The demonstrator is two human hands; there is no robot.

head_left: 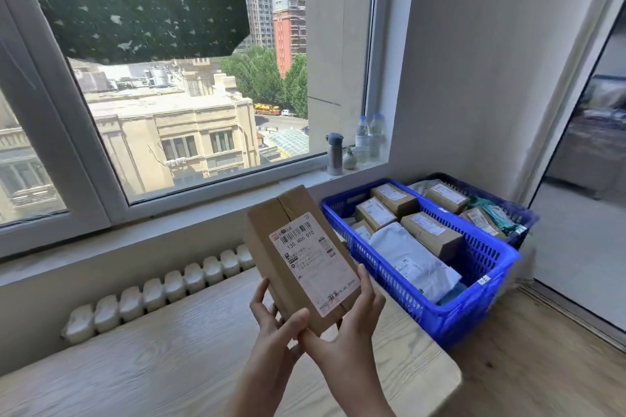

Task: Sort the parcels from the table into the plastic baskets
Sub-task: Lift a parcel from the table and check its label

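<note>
- Your left hand and right hand each have a closed grip on the cardboard parcel, label facing you.
- The parcel is raised above the surface, just left of the blue basket of parcels.

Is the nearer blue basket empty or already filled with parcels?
Largely filled: the nearer blue basket holds several brown boxes and a white mailer bag.
</note>
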